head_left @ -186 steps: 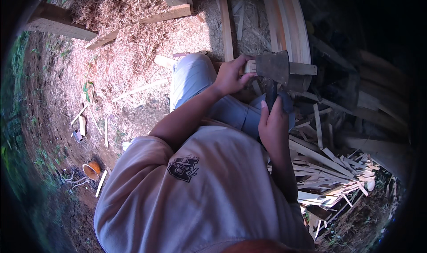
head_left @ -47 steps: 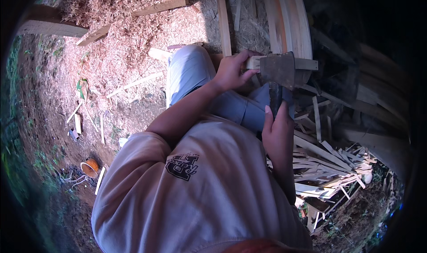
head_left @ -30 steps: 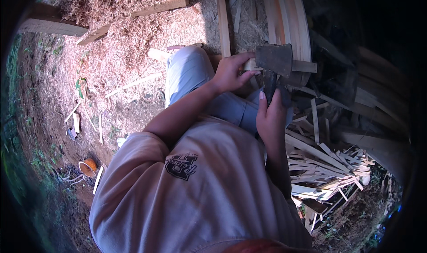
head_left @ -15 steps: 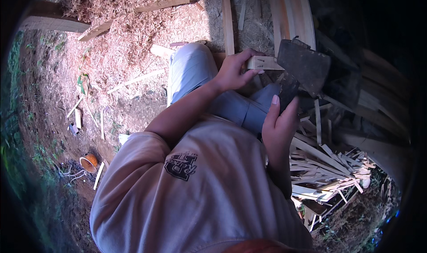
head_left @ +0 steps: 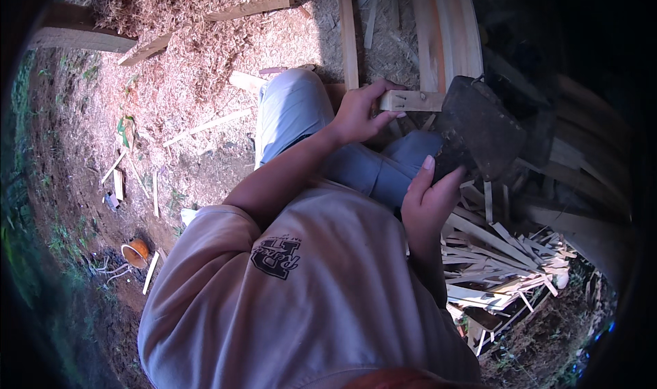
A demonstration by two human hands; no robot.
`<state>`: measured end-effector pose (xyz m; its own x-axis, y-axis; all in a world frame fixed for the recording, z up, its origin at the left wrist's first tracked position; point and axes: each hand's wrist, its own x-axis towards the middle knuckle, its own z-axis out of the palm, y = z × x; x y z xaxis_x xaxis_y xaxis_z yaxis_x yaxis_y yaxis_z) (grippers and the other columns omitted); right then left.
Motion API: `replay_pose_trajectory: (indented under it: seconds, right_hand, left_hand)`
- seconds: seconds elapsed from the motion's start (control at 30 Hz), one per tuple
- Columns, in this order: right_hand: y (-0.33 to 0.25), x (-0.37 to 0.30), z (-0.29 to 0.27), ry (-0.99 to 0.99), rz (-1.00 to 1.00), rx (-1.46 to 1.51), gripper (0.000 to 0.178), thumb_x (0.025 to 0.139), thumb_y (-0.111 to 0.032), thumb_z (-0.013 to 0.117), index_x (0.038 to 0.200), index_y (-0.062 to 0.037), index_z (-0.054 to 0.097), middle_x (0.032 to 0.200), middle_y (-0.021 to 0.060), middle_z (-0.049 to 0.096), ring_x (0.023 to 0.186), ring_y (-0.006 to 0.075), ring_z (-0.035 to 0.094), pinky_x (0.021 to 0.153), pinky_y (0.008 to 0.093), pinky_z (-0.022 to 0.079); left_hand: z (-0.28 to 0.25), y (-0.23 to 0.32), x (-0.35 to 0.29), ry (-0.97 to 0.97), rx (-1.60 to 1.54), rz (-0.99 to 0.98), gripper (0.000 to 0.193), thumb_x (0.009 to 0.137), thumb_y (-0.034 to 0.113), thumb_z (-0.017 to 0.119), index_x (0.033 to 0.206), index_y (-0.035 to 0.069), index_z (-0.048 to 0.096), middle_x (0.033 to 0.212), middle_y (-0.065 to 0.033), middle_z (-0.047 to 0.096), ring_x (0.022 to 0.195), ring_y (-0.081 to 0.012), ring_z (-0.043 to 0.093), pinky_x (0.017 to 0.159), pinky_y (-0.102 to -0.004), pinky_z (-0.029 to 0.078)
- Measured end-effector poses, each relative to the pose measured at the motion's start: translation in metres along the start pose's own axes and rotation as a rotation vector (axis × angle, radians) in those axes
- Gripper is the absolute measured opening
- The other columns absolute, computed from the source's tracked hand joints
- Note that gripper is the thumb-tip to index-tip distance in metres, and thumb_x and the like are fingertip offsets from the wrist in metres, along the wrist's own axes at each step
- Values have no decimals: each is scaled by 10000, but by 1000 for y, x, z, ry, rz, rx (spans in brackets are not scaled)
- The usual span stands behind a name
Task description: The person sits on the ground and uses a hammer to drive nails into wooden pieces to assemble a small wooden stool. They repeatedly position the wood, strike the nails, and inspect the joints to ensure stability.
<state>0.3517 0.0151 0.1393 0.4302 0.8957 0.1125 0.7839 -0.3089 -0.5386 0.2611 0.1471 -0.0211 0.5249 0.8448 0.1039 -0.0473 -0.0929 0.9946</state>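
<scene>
My left hand (head_left: 365, 113) is closed around the near end of a pale squared wood piece (head_left: 412, 101), thumb below and fingers above. Two small dark marks show on that end. My right hand (head_left: 434, 196) grips the short dark handle of a broad-bladed chopping tool (head_left: 484, 125), thumb laid along it. The blade is dark and wide, with a small hook at its upper corner. It covers the right end of the wood piece, so I cannot tell whether they touch. My crossed legs (head_left: 356, 166) in grey-blue trousers lie beneath my hands.
Split wood strips (head_left: 499, 259) lie heaped at the lower right. Long boards (head_left: 448, 33) stretch away at the top, and a narrow batten (head_left: 348, 36) lies beside them. Wood shavings (head_left: 226, 40) cover the ground at upper left. An orange bowl-like container (head_left: 135, 252) sits at far left.
The chopping tool has shifted right and slightly down, uncovering more of the wood piece. My right hand has dropped slightly with it. My left hand keeps its grip almost in place.
</scene>
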Motion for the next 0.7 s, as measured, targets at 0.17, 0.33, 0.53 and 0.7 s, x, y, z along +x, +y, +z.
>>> replay_pose_trajectory:
  seconds: [0.17, 0.33, 0.53, 0.7]
  right_hand:
    - [5, 5, 6, -105, 6, -6, 315, 1095, -166, 580, 1265, 89, 507, 966, 293, 686, 906, 497, 707, 755, 512, 540]
    - [5, -1, -3, -19, -8, -10, 265, 1105, -162, 560, 1225, 71, 518, 829, 227, 680, 734, 422, 694, 642, 482, 508]
    - [9, 10, 5, -51, -94, -36, 256, 1119, -182, 548, 1212, 55, 520, 720, 128, 602, 613, 224, 645, 571, 385, 487]
    - [8, -1, 1, 40, -47, 30, 253, 1115, -184, 558, 1196, 52, 517, 762, 136, 620, 621, 192, 636, 561, 342, 478]
  left_hand:
    - [-1, -2, 0, 25, 16, 0, 479, 890, 225, 851, 1316, 105, 669, 1083, -125, 755, 922, -272, 726, 803, -367, 555]
    - [5, -9, 4, 77, -11, 103, 482, 888, 229, 854, 1318, 109, 674, 1059, -108, 754, 851, -237, 704, 747, -348, 558]
    - [-6, 0, 1, -39, -17, -26, 470, 911, 192, 824, 1331, 69, 650, 1175, -100, 770, 1087, -202, 752, 834, -331, 588]
    - [0, -3, 3, 31, -22, 41, 459, 896, 232, 838, 1305, 100, 676, 1079, -112, 766, 878, -236, 722, 760, -348, 557]
